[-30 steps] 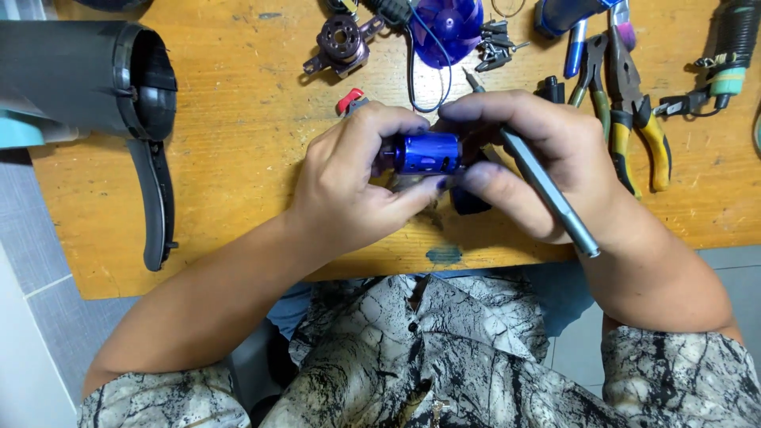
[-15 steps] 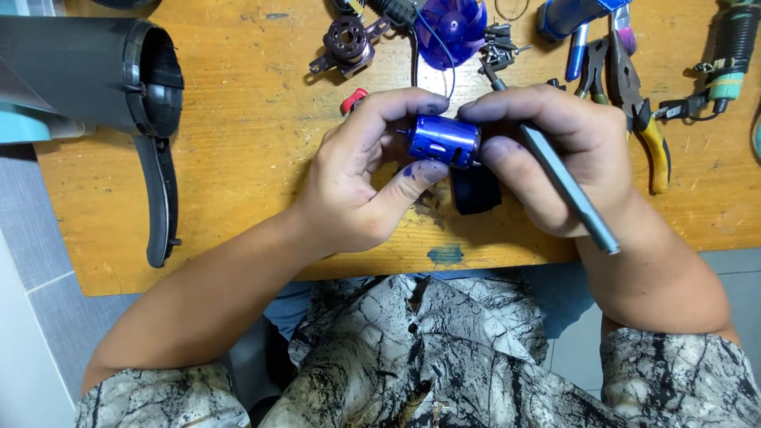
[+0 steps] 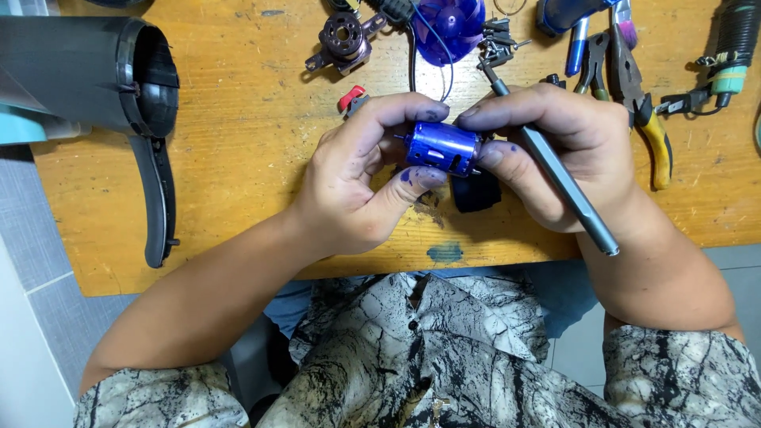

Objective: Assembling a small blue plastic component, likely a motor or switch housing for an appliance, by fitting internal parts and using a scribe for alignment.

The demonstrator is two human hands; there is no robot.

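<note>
A scratched, stained wooden table (image 3: 238, 143) with an orange-brown top fills the upper view, its near edge running across the middle. Beside and below it lies a floor (image 3: 36, 246) of grey tiles with pale joints. The light is even and soft

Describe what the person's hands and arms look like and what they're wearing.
Both forearms are bare, with short sleeves in a marbled grey, black and white print ending near the elbows. The left hand wears no glove and has blue-purple ink smudges on the thumb and fingertips. The right hand is also bare, with a small blue mark near one fingertip. No rings, watch or bracelets show on either.
</note>
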